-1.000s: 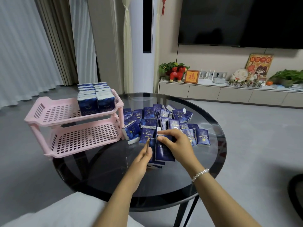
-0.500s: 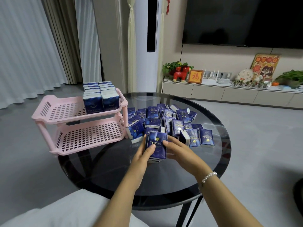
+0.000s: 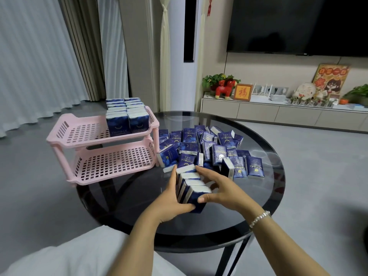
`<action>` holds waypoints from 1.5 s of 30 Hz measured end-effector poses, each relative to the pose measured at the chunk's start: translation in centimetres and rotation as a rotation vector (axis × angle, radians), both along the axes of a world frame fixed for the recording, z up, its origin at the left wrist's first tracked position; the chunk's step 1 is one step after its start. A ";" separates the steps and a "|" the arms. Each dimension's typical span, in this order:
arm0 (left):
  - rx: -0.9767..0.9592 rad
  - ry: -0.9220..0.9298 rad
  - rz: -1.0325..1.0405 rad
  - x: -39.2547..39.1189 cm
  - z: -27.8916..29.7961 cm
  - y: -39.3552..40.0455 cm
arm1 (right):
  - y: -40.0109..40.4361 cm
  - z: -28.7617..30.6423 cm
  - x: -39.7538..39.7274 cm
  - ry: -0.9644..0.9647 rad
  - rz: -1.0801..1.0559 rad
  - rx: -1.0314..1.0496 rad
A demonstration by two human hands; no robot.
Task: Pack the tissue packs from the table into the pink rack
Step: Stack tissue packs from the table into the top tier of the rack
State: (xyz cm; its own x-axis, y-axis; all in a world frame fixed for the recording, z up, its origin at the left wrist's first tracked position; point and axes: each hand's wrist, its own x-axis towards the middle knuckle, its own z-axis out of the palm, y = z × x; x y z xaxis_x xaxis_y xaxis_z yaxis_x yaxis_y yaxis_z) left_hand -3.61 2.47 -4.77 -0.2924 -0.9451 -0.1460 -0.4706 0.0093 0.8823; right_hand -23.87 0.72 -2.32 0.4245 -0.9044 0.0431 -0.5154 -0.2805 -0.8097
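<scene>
Head view: left hand [image 3: 170, 204] and right hand [image 3: 220, 191] clamp a row of blue tissue packs [image 3: 192, 188] near the tabletop's [image 3: 127, 196] front edge, fingers hiding its sides. White pack tops show. Pink rack [image 3: 83, 144] at left edge, top shelf part-filled.

We can't count the row of packs [image 3: 191, 188] for sure: left hand [image 3: 169, 202] and right hand [image 3: 221, 191] cover both its sides, only white top edges and the near blue face show. Loose pile [image 3: 207, 148] overlaps itself, so the lower packs are hidden. Stacked packs [image 3: 127, 118] in the pink rack [image 3: 95, 140]: back rows are masked by the front ones. Table [image 3: 258, 196] near rim is cut by our forearms. TV [image 3: 298, 24] is clipped at the top and right edges. Shelf ornaments are too small to identify.
</scene>
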 end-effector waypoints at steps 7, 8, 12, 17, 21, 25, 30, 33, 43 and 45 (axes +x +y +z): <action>-0.048 -0.203 -0.012 0.6 -0.2 -0.2 | -0.8 -1.3 -1.6 0.111 0.122 0.168; -0.044 -0.212 -0.020 0.6 -0.1 -0.2 | -1.0 -1.6 -1.6 0.127 0.123 0.193; -0.025 -0.128 -0.022 0.4 0.1 -0.4 | -2.2 -1.5 -1.1 0.083 0.197 0.287; 0.024 0.016 -0.005 0.1 0.1 -0.9 | -3.4 -0.2 -0.4 0.052 0.292 0.324; 0.034 0.035 -0.004 0.3 0.1 -1.2 | -3.4 0.0 -0.4 0.050 0.260 0.297; 0.022 -0.024 0.032 0.4 -0.1 -0.9 | -2.9 -0.4 -0.4 0.042 0.183 0.232; -0.008 -0.064 0.034 0.4 -0.1 -0.1 | -2.2 -0.6 0.2 0.059 0.241 0.185; -0.016 -0.054 0.017 0.5 0.3 0.3 | -1.9 -0.4 0.6 0.048 0.232 0.171; -0.149 0.088 0.157 5.1 4.8 1.9 | -1.6 4.8 4.8 0.011 0.306 0.066; -0.194 0.062 0.203 6.5 6.1 2.3 | -1.8 6.3 6.1 0.016 0.337 0.046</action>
State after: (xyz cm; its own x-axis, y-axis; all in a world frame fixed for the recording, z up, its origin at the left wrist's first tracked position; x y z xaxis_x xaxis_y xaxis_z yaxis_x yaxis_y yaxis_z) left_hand 2.88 4.75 1.30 -0.0975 -0.9937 0.0555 -0.4258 0.0921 0.9001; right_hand -17.77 -1.08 3.97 0.7004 -0.7137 -0.0035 -0.4122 -0.4005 -0.8183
